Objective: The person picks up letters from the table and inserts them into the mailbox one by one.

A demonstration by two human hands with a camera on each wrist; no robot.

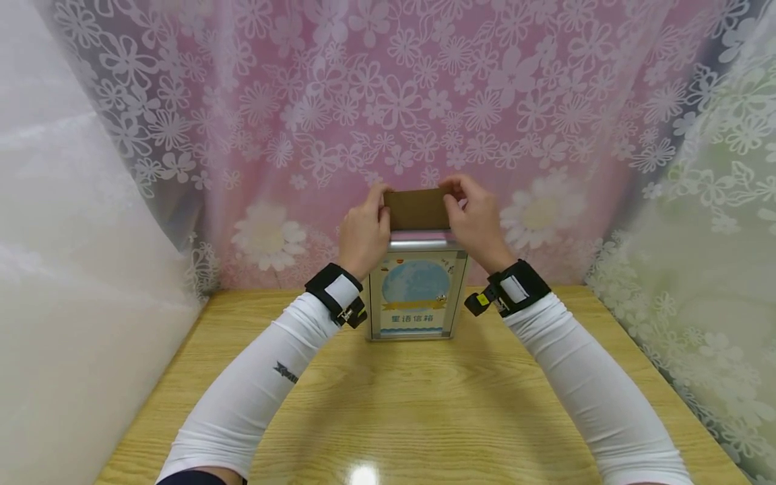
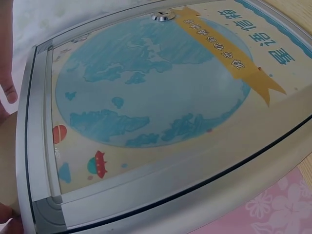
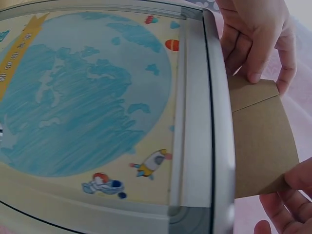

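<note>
A silver-framed letter box [image 1: 418,293] with Chinese lettering and a blue globe picture stands upright on the table. At its top edge, a brown piece of cardboard [image 1: 418,210] rises above the frame; the right wrist view shows a crease across this cardboard [image 3: 265,136]. My left hand [image 1: 366,232] pinches the cardboard's left side, and my right hand [image 1: 479,219] pinches its right side. In the right wrist view the left hand [image 3: 258,39] is above and the right hand [image 3: 287,209] below. The cardboard's lower end is hidden by the frame.
A small metal key lock [image 2: 163,16] sits on the box's front. Wood-grain table [image 1: 388,411] stretches before the box. Behind it hangs a pink flowered curtain [image 1: 400,87], with pale sheets [image 1: 79,236] at the sides.
</note>
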